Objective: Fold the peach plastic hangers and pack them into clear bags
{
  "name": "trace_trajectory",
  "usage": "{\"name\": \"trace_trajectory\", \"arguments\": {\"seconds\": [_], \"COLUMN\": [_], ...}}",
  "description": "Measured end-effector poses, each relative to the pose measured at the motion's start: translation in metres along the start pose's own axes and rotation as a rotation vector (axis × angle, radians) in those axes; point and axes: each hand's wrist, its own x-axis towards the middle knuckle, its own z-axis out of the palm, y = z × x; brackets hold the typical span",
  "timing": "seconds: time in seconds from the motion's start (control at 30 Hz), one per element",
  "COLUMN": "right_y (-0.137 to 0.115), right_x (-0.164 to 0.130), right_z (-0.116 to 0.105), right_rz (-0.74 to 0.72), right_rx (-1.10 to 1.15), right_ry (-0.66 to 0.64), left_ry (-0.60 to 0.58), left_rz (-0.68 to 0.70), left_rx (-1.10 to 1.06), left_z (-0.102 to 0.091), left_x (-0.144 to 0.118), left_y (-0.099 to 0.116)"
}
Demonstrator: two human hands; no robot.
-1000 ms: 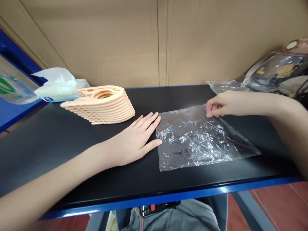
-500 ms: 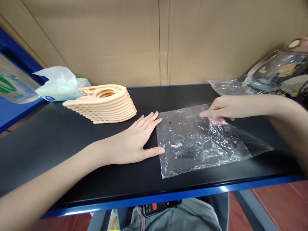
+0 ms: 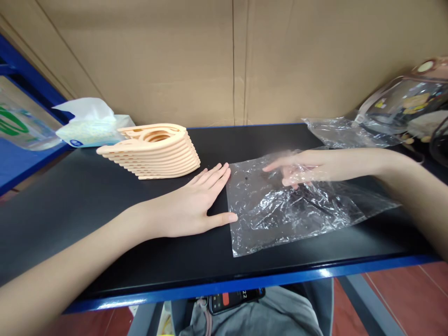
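A clear plastic bag (image 3: 266,233) lies crinkled on the black tabletop. My left hand (image 3: 192,205) rests palm down with its fingers spread. Its fingertips and thumb touch the bag's left edge. My right hand (image 3: 297,168) reaches in from the right and shows through the film, seemingly inside the bag. Its index finger stretches left and the thumb stands apart below it. The other fingers are partly hidden and a little blurred. Just beyond my left hand stands a neat stack of peach plastic clothes hangers (image 3: 157,154).
Behind the hangers stands a tissue pack (image 3: 94,123), with a large clear bottle (image 3: 28,121) at far left. Another clear plastic bag (image 3: 346,130) and a transparent backpack (image 3: 402,98) lie at back right. A blue edge (image 3: 280,282) borders the table; a phone (image 3: 234,299) rests on my lap.
My right hand has slid left and deeper under the film, its index finger now stretched out. My left hand has stayed at the bag's left edge.
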Motion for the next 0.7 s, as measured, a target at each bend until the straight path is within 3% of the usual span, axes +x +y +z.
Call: {"name": "trace_trajectory", "arguments": {"seconds": [0.1, 0.27, 0.5, 0.7], "right_y": [0.003, 0.013, 0.007, 0.008], "right_x": [-0.005, -0.006, -0.010, -0.014], "right_z": [-0.010, -0.020, -0.020, -0.025], "right_rz": [0.033, 0.215, 0.127, 0.147], "right_rx": [-0.006, 0.108, 0.287, 0.373], "right_ry": [-0.019, -0.010, 0.013, 0.075], "left_ry": [-0.018, -0.026, 0.013, -0.014], "left_rz": [-0.034, -0.053, -0.026, -0.012], "left_rx": [0.006, 0.009, 0.021, 0.037], "left_z": [-0.001, -0.001, 0.000, -0.002], "left_x": [-0.002, -0.004, -0.003, -0.002], "left_y": [0.002, 0.000, -0.004, -0.004]}}
